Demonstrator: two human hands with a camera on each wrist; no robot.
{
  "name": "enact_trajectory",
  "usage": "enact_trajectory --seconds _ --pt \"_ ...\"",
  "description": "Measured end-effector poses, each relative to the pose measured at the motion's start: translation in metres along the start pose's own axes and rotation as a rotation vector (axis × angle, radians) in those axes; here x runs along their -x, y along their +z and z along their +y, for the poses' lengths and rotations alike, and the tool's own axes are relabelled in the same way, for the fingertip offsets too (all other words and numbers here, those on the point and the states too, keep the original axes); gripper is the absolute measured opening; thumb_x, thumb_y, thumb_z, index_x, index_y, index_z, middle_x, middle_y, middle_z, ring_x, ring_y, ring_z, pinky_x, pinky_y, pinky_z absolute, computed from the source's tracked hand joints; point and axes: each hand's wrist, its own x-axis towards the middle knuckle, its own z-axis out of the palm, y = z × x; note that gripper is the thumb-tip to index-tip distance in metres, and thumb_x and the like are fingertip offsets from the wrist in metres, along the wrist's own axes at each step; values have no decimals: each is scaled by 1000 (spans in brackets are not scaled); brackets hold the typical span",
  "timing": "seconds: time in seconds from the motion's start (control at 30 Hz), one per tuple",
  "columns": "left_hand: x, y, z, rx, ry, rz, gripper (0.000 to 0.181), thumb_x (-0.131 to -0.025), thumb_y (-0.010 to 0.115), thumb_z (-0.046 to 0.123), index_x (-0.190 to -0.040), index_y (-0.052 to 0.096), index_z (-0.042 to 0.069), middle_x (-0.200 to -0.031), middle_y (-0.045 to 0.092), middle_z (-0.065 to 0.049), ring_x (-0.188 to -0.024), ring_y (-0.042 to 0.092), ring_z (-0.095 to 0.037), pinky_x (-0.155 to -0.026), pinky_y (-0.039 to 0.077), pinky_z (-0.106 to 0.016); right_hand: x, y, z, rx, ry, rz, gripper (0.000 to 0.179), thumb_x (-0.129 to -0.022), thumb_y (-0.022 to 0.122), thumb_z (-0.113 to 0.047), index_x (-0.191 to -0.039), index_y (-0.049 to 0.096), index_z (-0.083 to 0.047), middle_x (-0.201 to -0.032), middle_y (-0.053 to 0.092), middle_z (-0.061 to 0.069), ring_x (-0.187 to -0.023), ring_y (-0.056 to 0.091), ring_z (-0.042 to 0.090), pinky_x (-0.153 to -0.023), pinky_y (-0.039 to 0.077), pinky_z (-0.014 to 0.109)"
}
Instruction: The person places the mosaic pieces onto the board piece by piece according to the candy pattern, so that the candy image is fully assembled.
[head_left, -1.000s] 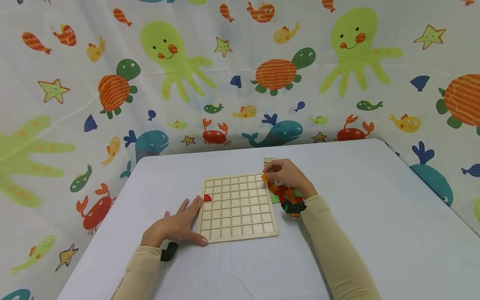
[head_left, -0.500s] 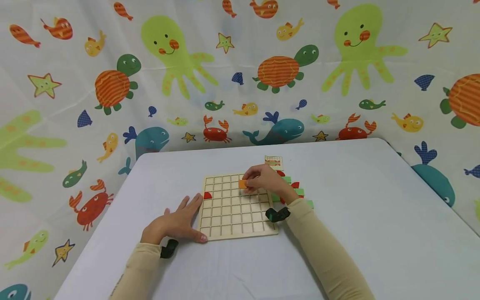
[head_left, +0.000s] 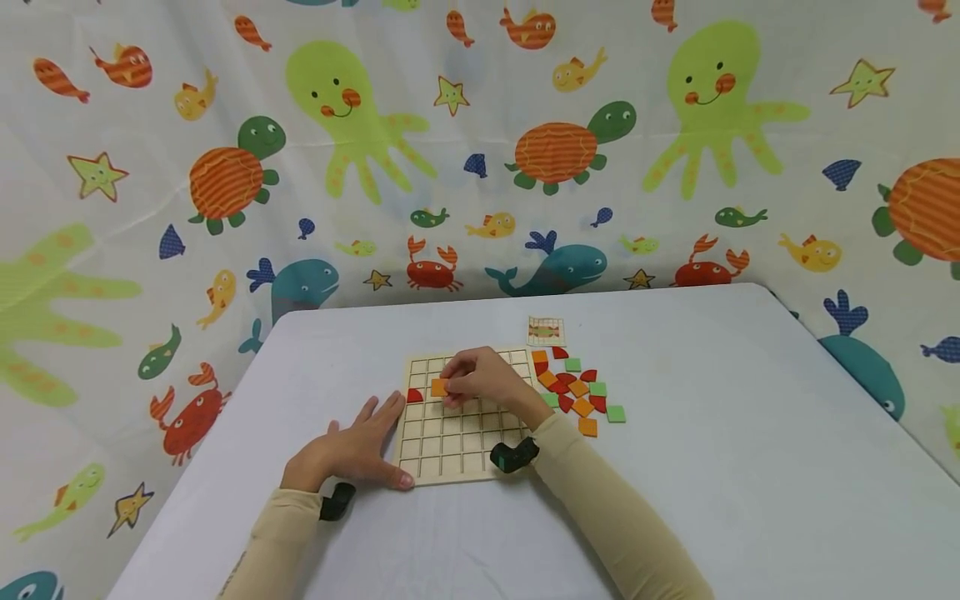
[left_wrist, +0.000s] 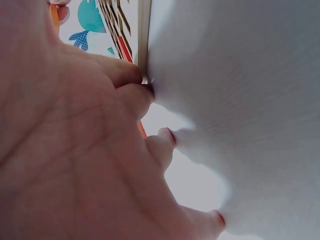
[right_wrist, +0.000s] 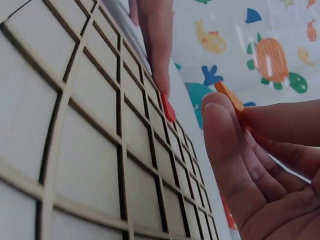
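A wooden grid board (head_left: 450, 446) lies on the white table, with a red quarter-round tile (head_left: 415, 396) in a cell at its left edge. My left hand (head_left: 360, 450) rests along that edge, fingers spread and straight; in the left wrist view its fingertips (left_wrist: 162, 145) touch the table beside the board's rim. Over the upper left of the board, my right hand (head_left: 483, 379) pinches an orange square tile (head_left: 438, 387) between thumb and fingers. The right wrist view shows this orange tile (right_wrist: 229, 100) held above the grid, tilted on edge.
Right of the board lies a loose spread of orange squares (head_left: 587, 427), green squares (head_left: 616, 414) and red quarter-round tiles (head_left: 589, 375). A small pattern card (head_left: 546, 331) lies behind them. A cloth printed with sea animals (head_left: 465, 92) hangs behind the table (head_left: 712, 400).
My right hand has carried the orange square tile leftward from the loose tiles across the board, close to the red tile. My left hand has stayed at the board's edge.
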Motion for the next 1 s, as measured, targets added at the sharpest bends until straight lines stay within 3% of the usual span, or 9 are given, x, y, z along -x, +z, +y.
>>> enact_trajectory --seconds 0.2,0.5,0.7,1.0 --pt "0 0 0 4 13 -1 135 -73 94 58 -172 17 8 -179 11 -15 -162 0 -46 -109 0 -90 -9 18 -2 72 22 9 11 -102 70 1 -111 72 7 -89 71 12 -73 74 20 -76 65 35" --pt "2 0 0 -11 22 9 134 -74 94 58 -172 18 7 -179 11 -14 -162 2 -46 -109 2 -90 -23 48 1 381 15 67 5 -97 73 -2 -100 77 -2 -77 68 2 -65 63 13 -60 51 23" --pt "3 1 0 -18 8 11 135 -74 93 59 -172 17 8 -179 11 -12 -163 2 -44 -110 2 -89 -24 55 3 526 9 89 6 -97 74 -4 -101 78 -2 -83 69 -2 -71 62 11 -66 51 23" --pt "2 0 2 -17 17 8 133 -75 94 57 -172 18 7 -179 11 -13 -162 2 -45 -109 2 -90 -22 59 5 637 -9 104 5 -97 75 -9 -98 79 -7 -87 70 -3 -79 59 13 -74 51 28"
